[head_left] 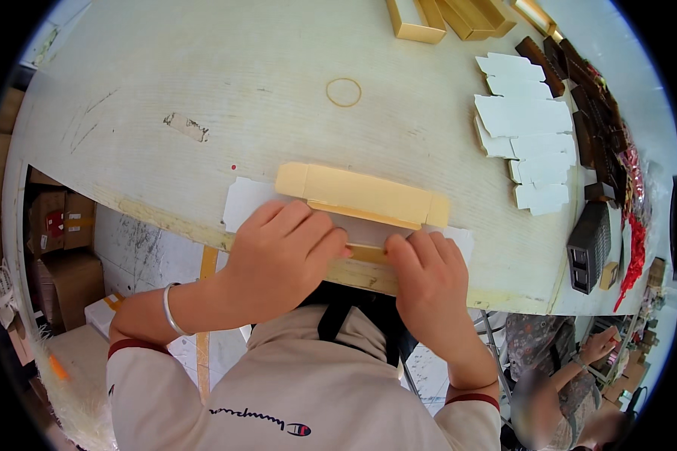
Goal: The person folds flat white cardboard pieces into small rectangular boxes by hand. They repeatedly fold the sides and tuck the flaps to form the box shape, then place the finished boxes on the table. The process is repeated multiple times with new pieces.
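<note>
A long cardboard box blank (pixel 368 193), gold on its folded-up panels and white on its flat part, lies along the table's near edge. My left hand (pixel 282 252) bends over its near side, fingers curled and pinching the near gold flap. On the same flap, a little to the right, my right hand (pixel 431 278) is closed with its thumb and fingertips pressed together. Between the two hands a short stretch of the gold flap shows. White end panels of the blank stick out beyond both hands. My fingers hide much of the near fold.
A rubber band (pixel 344 92) lies beyond the blank. White flat box blanks (pixel 524 116) are stacked at the right, with gold box trays (pixel 417 30) at the far edge. Dark brown pieces (pixel 590 113) and a black box-shaped item (pixel 589 248) line the right side. A co-worker's hand (pixel 599 344) shows lower right.
</note>
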Motion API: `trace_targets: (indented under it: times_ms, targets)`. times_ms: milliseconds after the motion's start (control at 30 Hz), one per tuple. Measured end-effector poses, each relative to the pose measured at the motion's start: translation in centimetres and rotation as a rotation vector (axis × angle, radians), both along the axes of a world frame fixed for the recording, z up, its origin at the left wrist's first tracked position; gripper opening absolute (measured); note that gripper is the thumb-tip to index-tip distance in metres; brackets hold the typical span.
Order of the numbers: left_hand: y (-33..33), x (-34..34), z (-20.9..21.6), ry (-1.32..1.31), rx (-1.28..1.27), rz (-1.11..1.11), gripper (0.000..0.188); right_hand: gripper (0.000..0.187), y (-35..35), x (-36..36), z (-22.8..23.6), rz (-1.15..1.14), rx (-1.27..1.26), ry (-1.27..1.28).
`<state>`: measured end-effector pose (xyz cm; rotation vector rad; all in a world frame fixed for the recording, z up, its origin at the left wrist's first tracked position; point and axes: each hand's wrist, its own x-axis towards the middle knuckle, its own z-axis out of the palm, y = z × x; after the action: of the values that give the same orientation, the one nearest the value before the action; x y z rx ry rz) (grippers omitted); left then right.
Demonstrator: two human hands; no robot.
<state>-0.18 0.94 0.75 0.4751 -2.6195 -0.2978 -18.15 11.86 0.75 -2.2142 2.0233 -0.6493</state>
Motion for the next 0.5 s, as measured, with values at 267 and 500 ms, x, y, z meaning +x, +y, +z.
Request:
trace_targets:
  times_ms: [267,500]
  targets:
    - [-6.4,-1.8,2.7,0.017,0.225,-0.036,0.033,0.029,0.4,0.4,0.0,-0.011,0.004,0.057]
    - [-6.5,-2.4,2.9,-0.336,0.374,-0.14,0.018,0.028,0.7,0.7,-0.4,-0.018,-0.098,0.064]
